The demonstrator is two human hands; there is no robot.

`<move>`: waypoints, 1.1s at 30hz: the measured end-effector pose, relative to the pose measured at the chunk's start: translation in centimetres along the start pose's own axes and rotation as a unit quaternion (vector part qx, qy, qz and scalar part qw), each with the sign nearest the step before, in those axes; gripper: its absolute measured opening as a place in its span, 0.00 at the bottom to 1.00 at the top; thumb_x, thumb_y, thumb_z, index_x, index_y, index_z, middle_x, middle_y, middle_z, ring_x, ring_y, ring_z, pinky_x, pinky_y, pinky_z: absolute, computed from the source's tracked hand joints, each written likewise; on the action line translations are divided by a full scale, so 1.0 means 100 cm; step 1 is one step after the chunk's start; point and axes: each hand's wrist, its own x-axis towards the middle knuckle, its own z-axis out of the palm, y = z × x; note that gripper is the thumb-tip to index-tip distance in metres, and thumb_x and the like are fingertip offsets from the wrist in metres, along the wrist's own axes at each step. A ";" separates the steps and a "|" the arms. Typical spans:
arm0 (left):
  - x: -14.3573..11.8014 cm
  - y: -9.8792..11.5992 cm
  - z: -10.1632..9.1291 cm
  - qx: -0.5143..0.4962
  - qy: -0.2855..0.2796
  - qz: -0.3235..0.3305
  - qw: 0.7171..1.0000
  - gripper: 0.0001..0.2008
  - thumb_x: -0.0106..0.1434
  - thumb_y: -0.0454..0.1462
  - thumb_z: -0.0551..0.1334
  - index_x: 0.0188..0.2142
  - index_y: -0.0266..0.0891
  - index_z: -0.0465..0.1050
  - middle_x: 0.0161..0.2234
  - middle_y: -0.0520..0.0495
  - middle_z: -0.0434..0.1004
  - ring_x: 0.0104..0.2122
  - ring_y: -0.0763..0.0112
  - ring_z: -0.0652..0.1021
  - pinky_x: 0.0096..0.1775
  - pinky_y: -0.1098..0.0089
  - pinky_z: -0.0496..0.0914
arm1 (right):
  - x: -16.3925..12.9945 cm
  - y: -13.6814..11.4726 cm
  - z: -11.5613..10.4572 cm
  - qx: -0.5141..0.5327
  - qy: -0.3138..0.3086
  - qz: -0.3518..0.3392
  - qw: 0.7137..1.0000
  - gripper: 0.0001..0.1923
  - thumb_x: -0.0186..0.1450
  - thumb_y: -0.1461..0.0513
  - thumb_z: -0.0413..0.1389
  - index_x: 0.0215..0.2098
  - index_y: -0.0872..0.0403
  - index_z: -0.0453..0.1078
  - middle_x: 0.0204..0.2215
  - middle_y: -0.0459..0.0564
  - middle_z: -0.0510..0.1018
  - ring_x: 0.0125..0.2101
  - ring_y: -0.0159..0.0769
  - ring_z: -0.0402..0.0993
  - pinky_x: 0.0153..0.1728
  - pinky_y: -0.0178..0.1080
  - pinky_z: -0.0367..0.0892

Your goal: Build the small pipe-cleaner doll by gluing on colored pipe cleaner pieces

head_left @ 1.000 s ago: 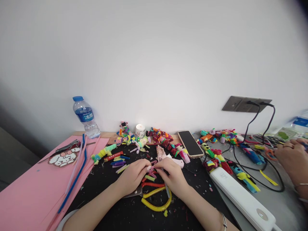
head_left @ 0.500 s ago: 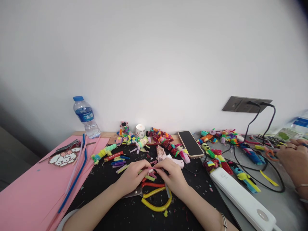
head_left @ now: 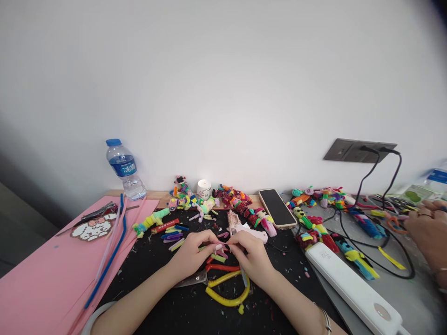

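My left hand (head_left: pixel 195 253) and my right hand (head_left: pixel 249 253) meet over the black mat, fingertips pinched on a small pink pipe cleaner piece (head_left: pixel 222 244) that spans between them. Much of it is hidden by the fingers. Beneath the hands lie scissors with yellow and red handles (head_left: pixel 228 302). Short pipe cleaner pieces (head_left: pixel 172 236) in purple, green and blue are left of my left hand. Just behind my right hand rests a glue gun (head_left: pixel 256 233) with a stained front end. A light green piece (head_left: pixel 218 257) shows below the fingertips.
Pipe cleaner dolls (head_left: pixel 240 204) line the wall side. A phone (head_left: pixel 277 208), a white power strip (head_left: pixel 354 288) and black cables (head_left: pixel 380 274) lie to the right, near another person's hand (head_left: pixel 426 232). A water bottle (head_left: pixel 125 170) and pink sheets (head_left: pixel 42 279) with pliers (head_left: pixel 99 213) are left.
My fingertips have drawn slightly apart, showing more of the pink piece between them. The other person's hand at the right has shifted a little.
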 end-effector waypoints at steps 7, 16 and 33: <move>-0.002 0.001 0.000 0.065 -0.033 -0.005 0.997 0.09 0.63 0.37 0.59 0.28 0.37 0.74 0.25 0.53 0.76 0.27 0.73 0.73 0.32 0.75 0.63 | 0.000 0.001 0.000 0.012 -0.005 0.013 1.000 0.09 0.67 0.65 0.49 0.29 0.54 0.67 0.24 0.45 0.71 0.25 0.31 0.66 0.28 0.33 0.64; -0.003 0.000 0.003 0.081 -0.049 0.006 0.996 0.10 0.63 0.40 0.59 0.29 0.37 0.73 0.25 0.52 0.74 0.25 0.73 0.70 0.30 0.75 0.62 | -0.001 0.001 0.000 0.018 -0.002 0.008 1.000 0.08 0.67 0.66 0.47 0.29 0.54 0.64 0.24 0.44 0.69 0.25 0.31 0.64 0.27 0.32 0.61; -0.004 -0.004 0.000 0.107 -0.044 0.050 0.992 0.10 0.66 0.36 0.54 0.35 0.39 0.74 0.29 0.50 0.77 0.30 0.71 0.74 0.35 0.73 0.66 | 0.000 0.003 0.000 0.010 0.013 0.016 1.000 0.08 0.67 0.65 0.48 0.29 0.54 0.64 0.25 0.45 0.70 0.26 0.32 0.66 0.28 0.33 0.63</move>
